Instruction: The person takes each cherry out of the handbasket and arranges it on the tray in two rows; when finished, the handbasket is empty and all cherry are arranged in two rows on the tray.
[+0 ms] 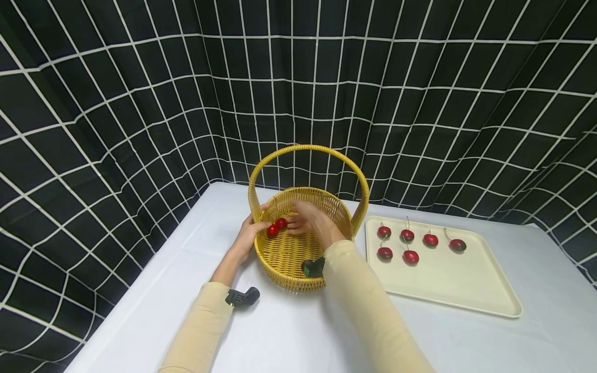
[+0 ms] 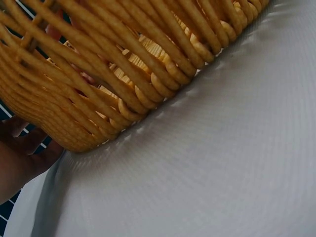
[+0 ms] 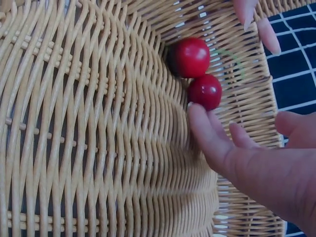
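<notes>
A yellow wicker basket (image 1: 284,259) with a tall arched handle stands on the table. My left hand (image 1: 246,237) grips its left rim, thumb over the edge and fingers along the outside. Two red cherries (image 3: 192,58) lie together inside, against the left wall. My right hand (image 1: 310,220) reaches into the basket, its fingers extended. In the right wrist view, one fingertip is at the lower cherry (image 3: 206,92), and the hand holds nothing. The left wrist view shows the basket's woven side (image 2: 98,89) close up, with fingers at its edge.
To the right of the basket, a cream tray (image 1: 448,280) carries several dark red cherries (image 1: 411,257) with stems, grouped toward its left and back. A white cloth (image 1: 280,336) covers the table. Black grid-patterned curtains (image 1: 298,93) hang behind and at both sides.
</notes>
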Demonstrator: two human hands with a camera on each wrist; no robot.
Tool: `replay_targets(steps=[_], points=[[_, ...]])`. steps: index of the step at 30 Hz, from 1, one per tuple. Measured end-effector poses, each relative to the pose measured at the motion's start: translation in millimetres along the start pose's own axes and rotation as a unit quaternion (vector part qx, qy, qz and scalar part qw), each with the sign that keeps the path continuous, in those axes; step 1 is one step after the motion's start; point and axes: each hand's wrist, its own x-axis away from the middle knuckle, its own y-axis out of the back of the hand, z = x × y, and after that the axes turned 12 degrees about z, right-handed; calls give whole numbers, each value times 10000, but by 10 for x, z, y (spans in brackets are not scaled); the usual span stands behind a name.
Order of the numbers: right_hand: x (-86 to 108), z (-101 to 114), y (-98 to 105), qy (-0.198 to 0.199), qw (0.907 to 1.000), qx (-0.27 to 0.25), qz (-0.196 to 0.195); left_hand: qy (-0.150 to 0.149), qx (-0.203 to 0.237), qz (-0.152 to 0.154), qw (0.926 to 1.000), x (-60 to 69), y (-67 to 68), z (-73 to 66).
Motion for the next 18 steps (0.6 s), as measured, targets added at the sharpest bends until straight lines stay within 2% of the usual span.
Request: replay_targets(steps=[5,13,18], points=[[23,14,-41,-127,9992,-357,112,-23,-8,17,10000,-10,-1,-3],[-4,17,-64,-573,9964,285,549,-70,8,66,10000,-15,6,-2],[-11,8,-116,-576,9949,214,803,-44,21,54,10000,7,5,0]])
